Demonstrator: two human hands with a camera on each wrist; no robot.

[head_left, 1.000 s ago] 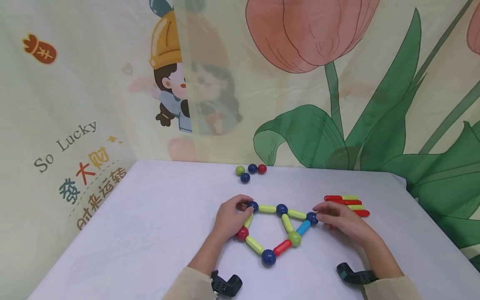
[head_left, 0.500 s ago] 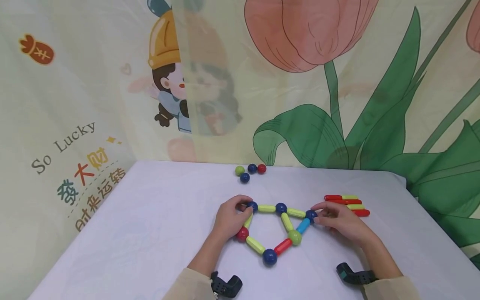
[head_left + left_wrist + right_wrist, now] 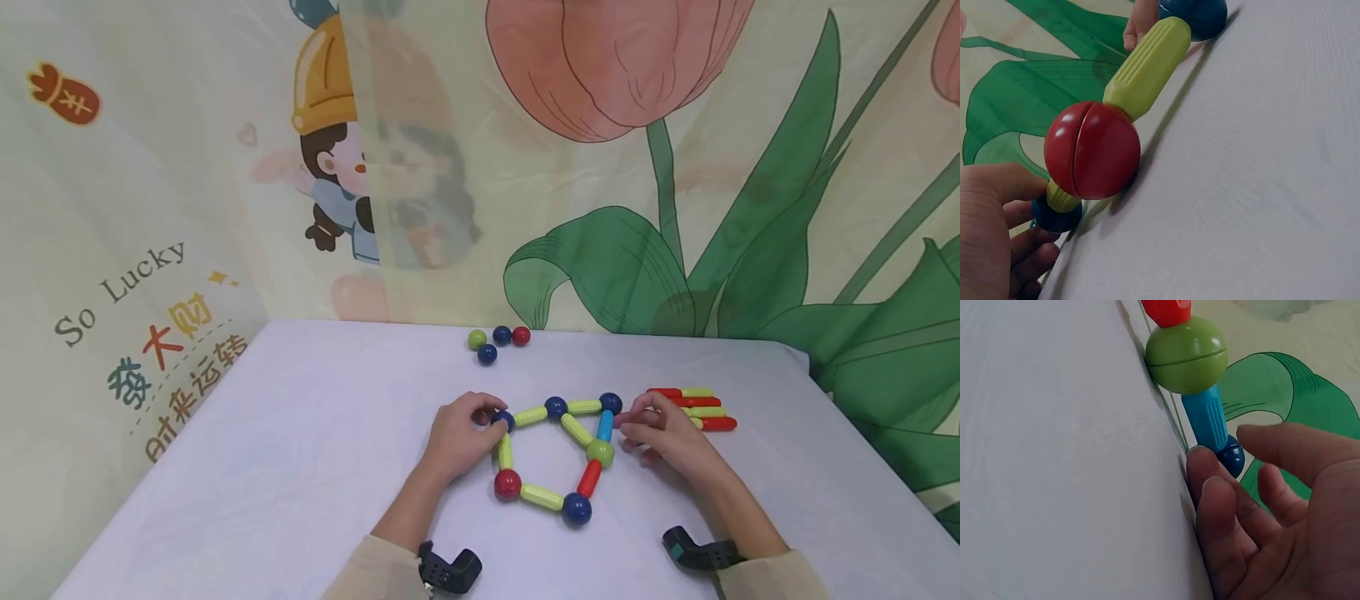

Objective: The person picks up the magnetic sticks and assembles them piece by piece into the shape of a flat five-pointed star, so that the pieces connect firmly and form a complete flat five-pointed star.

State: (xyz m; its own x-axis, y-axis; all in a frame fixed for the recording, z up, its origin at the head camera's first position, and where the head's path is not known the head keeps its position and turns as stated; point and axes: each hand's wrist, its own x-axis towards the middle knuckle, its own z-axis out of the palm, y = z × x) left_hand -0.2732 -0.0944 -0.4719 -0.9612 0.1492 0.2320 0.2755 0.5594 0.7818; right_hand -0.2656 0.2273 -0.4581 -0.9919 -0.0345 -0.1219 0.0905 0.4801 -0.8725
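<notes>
Soft, even light fills the head view, tinting the white cloth-covered table (image 3: 262,467) faintly violet and leaving only weak shadows. Both wrist views are dimmer, the table reading grey. In the left one, the glossy red plastic ball (image 3: 1100,156) carries glints near eleven o'clock and a shadow toward five; the printed fabric backdrop (image 3: 1016,94) looks slightly soft. In the right one, the glossy lime-green plastic ball (image 3: 1187,359) shows a glint near one o'clock, and shadow edges the bare fingers (image 3: 1217,509) at nine.
</notes>
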